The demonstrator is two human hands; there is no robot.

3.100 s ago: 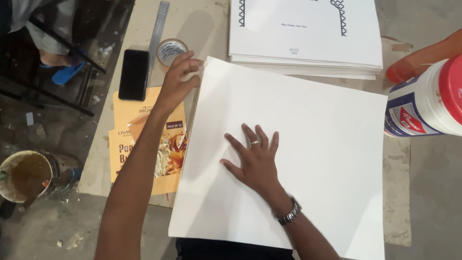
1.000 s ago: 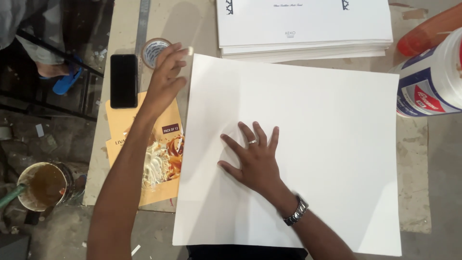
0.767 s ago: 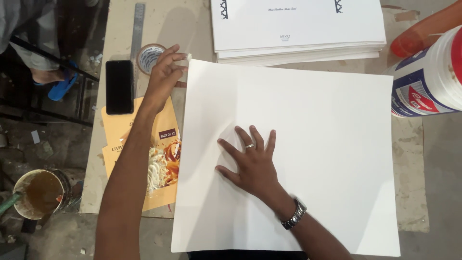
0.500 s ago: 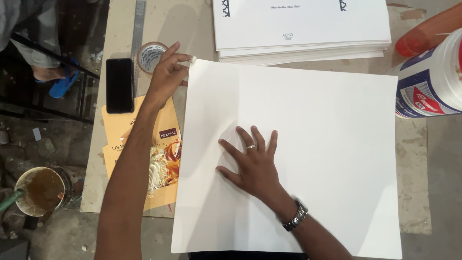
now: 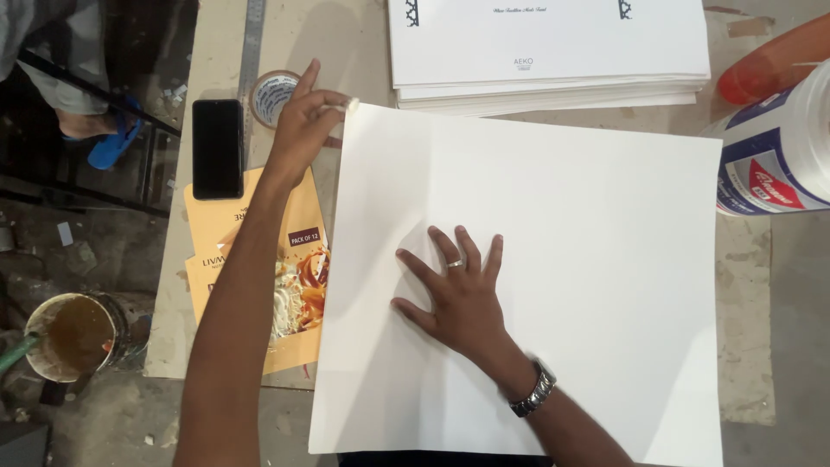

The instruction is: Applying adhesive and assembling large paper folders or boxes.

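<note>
**Two hands on a large white sheet**

A large white sheet (image 5: 562, 259) lies flat on the worktable (image 5: 354, 43), filling most of the view. Everything else is placed from this sheet.

The right hand (image 5: 458, 294) lies palm down on the sheet, left of its middle, fingers spread wide and flat, gripping nothing. A ring sits on one finger, and a metal wristwatch (image 5: 533, 391) is on the wrist, also over the sheet.

The left hand (image 5: 303, 121) is at the sheet's far left corner. Its thumb and fingers are pinched together on that corner, with the index finger raised and pointing away from the sheet. Whether a small pale object is also pinched there cannot be told.

Just beyond the sheet's far edge lies a stack of white printed boards (image 5: 545, 43). Off the far left corner, near the left hand, is a roll of tape (image 5: 270, 93), with a metal ruler (image 5: 252, 39) beside it and a black phone (image 5: 217, 147) further left. Along the sheet's left edge, under the left forearm, lies an orange printed packet (image 5: 294, 285). Past the sheet's right edge stands a big white jar with a red and blue label (image 5: 769, 156), and an orange-red object (image 5: 769, 65) beyond it. Well left of the sheet, down on the floor, is a tin of brown liquid (image 5: 73, 333).
</note>
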